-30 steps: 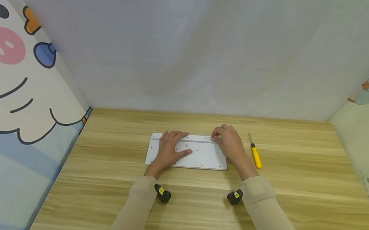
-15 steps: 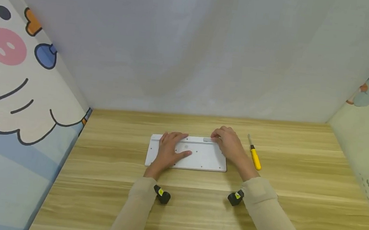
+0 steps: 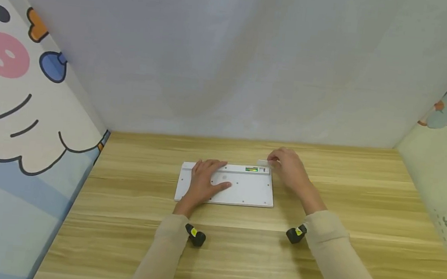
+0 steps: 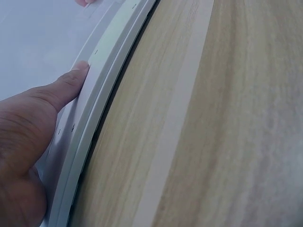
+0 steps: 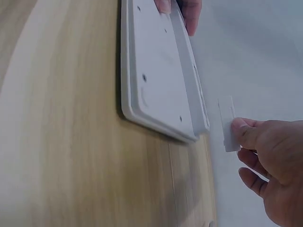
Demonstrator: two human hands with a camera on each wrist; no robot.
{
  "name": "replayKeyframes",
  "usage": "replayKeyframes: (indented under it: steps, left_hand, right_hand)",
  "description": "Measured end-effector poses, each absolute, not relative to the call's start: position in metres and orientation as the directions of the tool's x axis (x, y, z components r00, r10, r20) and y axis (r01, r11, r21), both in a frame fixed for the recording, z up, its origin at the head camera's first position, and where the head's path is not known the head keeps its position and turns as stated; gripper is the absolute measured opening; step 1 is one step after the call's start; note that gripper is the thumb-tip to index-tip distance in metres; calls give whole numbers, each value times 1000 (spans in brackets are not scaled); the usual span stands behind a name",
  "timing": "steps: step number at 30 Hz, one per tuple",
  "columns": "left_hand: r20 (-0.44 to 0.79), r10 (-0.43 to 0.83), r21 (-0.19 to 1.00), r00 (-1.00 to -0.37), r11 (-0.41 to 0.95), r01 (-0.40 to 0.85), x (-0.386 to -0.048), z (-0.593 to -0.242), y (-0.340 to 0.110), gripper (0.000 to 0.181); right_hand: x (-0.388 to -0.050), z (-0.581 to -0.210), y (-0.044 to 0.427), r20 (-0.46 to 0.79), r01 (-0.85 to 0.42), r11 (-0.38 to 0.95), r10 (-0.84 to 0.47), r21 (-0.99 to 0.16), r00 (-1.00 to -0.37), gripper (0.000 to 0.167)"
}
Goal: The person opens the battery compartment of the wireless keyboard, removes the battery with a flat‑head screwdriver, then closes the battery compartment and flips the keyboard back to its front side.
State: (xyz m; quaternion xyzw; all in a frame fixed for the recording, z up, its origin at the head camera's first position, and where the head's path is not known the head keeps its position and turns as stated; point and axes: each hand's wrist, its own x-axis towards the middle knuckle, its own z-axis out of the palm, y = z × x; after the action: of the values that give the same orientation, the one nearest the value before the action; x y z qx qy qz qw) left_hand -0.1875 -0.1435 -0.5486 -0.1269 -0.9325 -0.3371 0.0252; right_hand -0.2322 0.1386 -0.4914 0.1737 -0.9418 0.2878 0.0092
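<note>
A white keyboard (image 3: 248, 193) lies face down on the wooden table, small screws dotting its underside. My left hand (image 3: 203, 180) rests spread on its left part, and in the left wrist view the thumb (image 4: 71, 85) lies straight along it. Near the far right corner the battery compartment (image 3: 252, 169) is uncovered, with something green and yellow inside, like a battery. Just beyond that corner, my right hand (image 3: 291, 170) pinches a thin white battery cover (image 5: 228, 125) between thumb and fingers, apart from the keyboard.
The wooden table (image 3: 233, 252) reaches back to a pale grey wall (image 3: 254, 70). Cartoon-printed panels (image 3: 27, 116) stand at the left and right sides. A black wrist camera (image 3: 196, 235) sits on each forearm. The yellow screwdriver seen earlier is hidden behind the right arm.
The battery cover has come off the keyboard, baring the compartment. My right hand has moved right and slightly away with it, now covering the screwdriver. The left hand has stayed put.
</note>
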Motion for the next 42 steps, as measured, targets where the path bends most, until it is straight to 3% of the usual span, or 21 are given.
replayKeyframes:
  steps: [19,42]
  left_hand:
    - [147,214,621,-966,740,258,-188,-549,-145,66]
    - [120,220,632,-968,735,246,-189,-547,-145,66]
  right_hand:
    - [-246,-503,161,57,-250,836,-255,-488,-965,14]
    - [-252,-519,162,125,-273,885,-243,-378,-962,13]
